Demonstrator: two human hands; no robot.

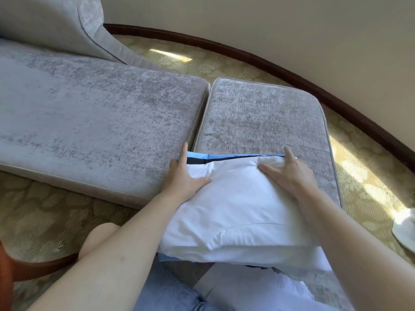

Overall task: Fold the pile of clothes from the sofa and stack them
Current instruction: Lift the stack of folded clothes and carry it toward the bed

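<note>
Scene: a person is sitting on the patterned carpet (202,61) in front of a grey sofa seat (89,104) and its matching footstool cushion (258,113).

Task's thing: the stack of folded clothes (235,198) is lying with its far end on the near edge of the footstool cushion, while its near end is hanging out over the person's lap.

Layers: a white garment is sitting on top, with a light blue layer (202,156) and a dark layer (195,161) showing at the far edge beneath it.

Left hand (182,176): it is clasping the stack's far left corner, thumb lying on top and fingers running down the side.

Right hand (289,173): it is gripping the far right corner, thumb spread flat on the white cloth and fingers reaching over the edge.

Step in hand: by the look of it, the stack is being set down and squared on the cushion.

Doing it well: both hands should be moving together and keeping the layers level, since the unsupported near end is sagging and could be slipping apart; pushing the stack fully onto the cushion before letting go would be keeping the edges aligned.

Writing: no brand, label or lettering is showing anywhere.
</note>
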